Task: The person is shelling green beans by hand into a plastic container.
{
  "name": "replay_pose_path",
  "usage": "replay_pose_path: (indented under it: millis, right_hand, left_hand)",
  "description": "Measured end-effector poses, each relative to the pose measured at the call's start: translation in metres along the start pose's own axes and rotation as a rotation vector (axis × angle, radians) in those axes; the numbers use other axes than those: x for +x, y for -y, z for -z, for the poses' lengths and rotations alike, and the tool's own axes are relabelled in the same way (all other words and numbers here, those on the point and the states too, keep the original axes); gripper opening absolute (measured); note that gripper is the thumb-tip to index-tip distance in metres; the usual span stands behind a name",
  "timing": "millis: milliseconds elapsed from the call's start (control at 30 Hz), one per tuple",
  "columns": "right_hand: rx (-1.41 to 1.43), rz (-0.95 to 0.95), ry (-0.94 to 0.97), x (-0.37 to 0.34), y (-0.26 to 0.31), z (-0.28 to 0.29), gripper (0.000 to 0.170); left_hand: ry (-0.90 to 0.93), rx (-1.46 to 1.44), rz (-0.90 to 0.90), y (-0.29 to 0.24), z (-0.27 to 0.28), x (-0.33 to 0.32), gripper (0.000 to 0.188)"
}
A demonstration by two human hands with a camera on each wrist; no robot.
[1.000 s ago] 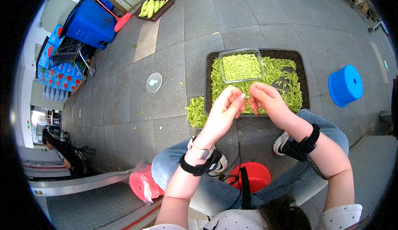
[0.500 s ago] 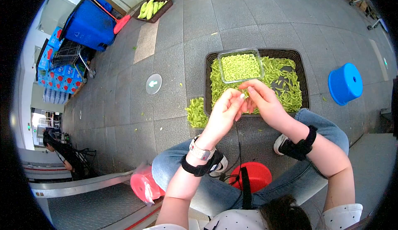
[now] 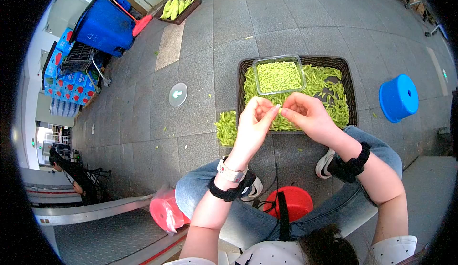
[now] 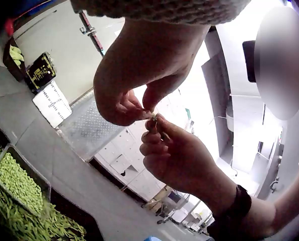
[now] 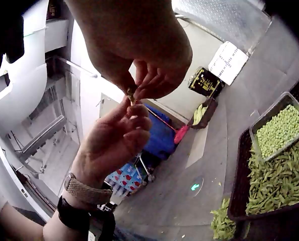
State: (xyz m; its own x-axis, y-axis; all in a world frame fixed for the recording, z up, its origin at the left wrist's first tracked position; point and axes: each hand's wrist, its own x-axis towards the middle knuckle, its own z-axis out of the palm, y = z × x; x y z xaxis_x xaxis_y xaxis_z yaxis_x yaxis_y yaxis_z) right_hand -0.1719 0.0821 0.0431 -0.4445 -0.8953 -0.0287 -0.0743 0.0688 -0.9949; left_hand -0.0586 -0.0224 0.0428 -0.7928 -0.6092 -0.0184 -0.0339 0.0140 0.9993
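Both hands meet fingertip to fingertip above the near edge of a dark woven basket (image 3: 353, 93). My left hand (image 3: 254, 124) and right hand (image 3: 312, 117) pinch one small green bean pod (image 5: 131, 95) between thumbs and fingers; most of it is hidden by the fingertips. Green bean pods (image 3: 334, 103) spread thickly over the basket's floor. At the basket's far side, a clear plastic tub (image 3: 258, 84) full of shelled green beans (image 3: 280, 75) sits on the pods.
A pile of green pods (image 3: 225, 129) lies on the floor left of the basket. An upturned blue bucket (image 3: 399, 99) stands to the right, and a red bucket (image 3: 292, 204) between the legs. Farther off are a crate of large green vegetables (image 3: 176, 8) and a blue bin (image 3: 105, 24).
The right hand's fingers reached over the left fingertips half a second ago; now the thumbs and fingertips of both hands come together at the pod. Basket and tub have stayed in place.
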Motion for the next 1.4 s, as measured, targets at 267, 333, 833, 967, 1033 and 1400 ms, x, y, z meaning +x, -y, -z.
replay_pose_path:
  millis: [267,333,833,967,1033,1400]
  right_hand:
    - [-0.22,0.026,-0.051,-0.005,0.0,-0.003,0.01]
    - [-0.256,0.042,-0.034,-0.007,0.004,-0.004,0.009]
    - [-0.283,0.108,0.01,-0.018,0.01,-0.014,0.009]
    - [-0.374,0.132,0.026,-0.02,0.014,-0.012,0.01]
    - [-0.101,0.017,0.093,-0.015,-0.001,-0.011,0.01]
    - [0.13,-0.3,0.166,-0.009,-0.001,0.002,0.013]
  left_hand:
    - [0.16,0.171,0.124,0.002,0.002,-0.002,0.025]
    - [0.18,0.213,0.101,0.008,0.0,-0.003,0.026]
    - [0.347,-0.062,0.492,-0.011,-0.01,-0.015,0.05]
    - [0.347,-0.078,0.545,-0.007,-0.012,-0.015,0.053]
    - [0.358,-0.052,0.473,-0.005,-0.009,-0.014,0.049]
    - [0.208,0.435,0.067,0.002,-0.001,-0.008,0.021]
